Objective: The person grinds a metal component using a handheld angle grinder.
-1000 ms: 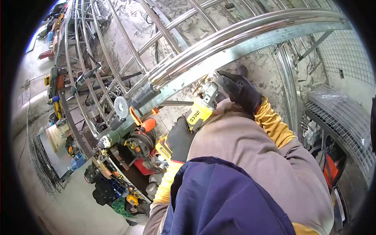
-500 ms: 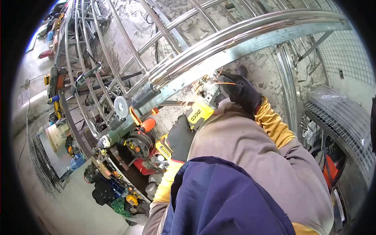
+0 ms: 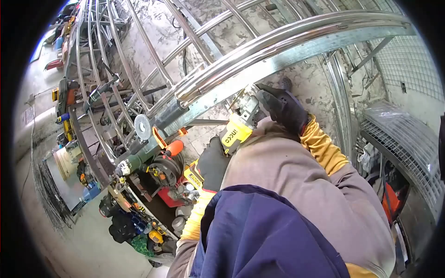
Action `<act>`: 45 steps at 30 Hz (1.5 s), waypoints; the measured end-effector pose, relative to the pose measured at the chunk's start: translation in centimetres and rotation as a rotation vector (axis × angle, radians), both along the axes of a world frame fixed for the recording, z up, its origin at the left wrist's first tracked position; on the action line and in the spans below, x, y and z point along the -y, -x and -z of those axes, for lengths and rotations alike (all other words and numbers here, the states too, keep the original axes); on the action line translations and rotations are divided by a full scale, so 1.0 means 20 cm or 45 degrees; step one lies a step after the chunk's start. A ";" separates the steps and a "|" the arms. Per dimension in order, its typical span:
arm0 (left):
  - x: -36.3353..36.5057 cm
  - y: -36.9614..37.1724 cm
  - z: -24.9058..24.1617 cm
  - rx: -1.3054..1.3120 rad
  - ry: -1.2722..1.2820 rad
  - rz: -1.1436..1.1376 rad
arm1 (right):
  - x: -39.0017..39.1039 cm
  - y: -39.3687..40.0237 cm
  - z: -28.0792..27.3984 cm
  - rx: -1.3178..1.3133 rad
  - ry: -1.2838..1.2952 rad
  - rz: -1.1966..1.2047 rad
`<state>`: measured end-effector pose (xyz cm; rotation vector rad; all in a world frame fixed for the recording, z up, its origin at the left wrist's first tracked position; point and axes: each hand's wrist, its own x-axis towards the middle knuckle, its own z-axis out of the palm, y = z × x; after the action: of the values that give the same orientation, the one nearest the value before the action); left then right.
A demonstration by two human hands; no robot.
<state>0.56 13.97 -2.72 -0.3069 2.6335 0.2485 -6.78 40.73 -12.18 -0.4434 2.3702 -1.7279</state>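
My left hand (image 3: 214,160), in a dark glove, is wrapped round the rear of a yellow angle grinder (image 3: 236,132) at my left thigh. The grinder's silver head and thin disc point up toward the steel beam. My right hand (image 3: 283,109), also in a dark glove, is closed right beside the grinder's head. Its fingertips are at a small bright metal part (image 3: 251,89), and I cannot tell what it grips. Just beyond lies a flat galvanized steel beam (image 3: 278,64) with polished round tubes (image 3: 259,48) along it.
A metal tube frame (image 3: 162,69) stretches across the far left. A grey disc (image 3: 143,126) and an orange-handled tool (image 3: 174,148) sit near the beam's left end. Wire mesh panels (image 3: 398,134) stand at right. Tools crowd the lower left.
Orange sparks at the grinder's disc have stopped, and the disc and head now show plainly. Both hands have stayed almost in place.
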 end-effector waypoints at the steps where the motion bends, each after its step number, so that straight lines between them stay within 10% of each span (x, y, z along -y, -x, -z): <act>1: 0.01 0.01 0.01 0.090 0.049 0.014 | 0.00 0.00 0.00 -0.159 0.039 0.032; 5: 0.03 -0.04 0.01 0.011 0.027 -0.004 | -0.01 0.02 0.02 -0.202 0.015 0.055; 7: 0.05 -0.08 0.00 -0.180 -0.008 0.051 | -0.03 0.08 -0.12 1.021 0.371 0.038; 13: 0.18 -0.20 0.10 -0.316 -0.023 0.035 | -0.06 -0.02 0.21 0.484 0.351 0.110; 27: 0.26 -0.33 0.20 -0.409 -0.277 -0.095 | -0.15 -0.29 0.08 0.731 0.629 0.074; 45: 0.31 -0.40 0.15 -0.386 -0.330 -0.169 | 0.04 -0.27 0.18 0.336 -0.030 0.274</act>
<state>8.48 7.75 -5.68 -0.3818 2.8342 0.7251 -1.40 39.92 -15.87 0.0458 2.3115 -1.7184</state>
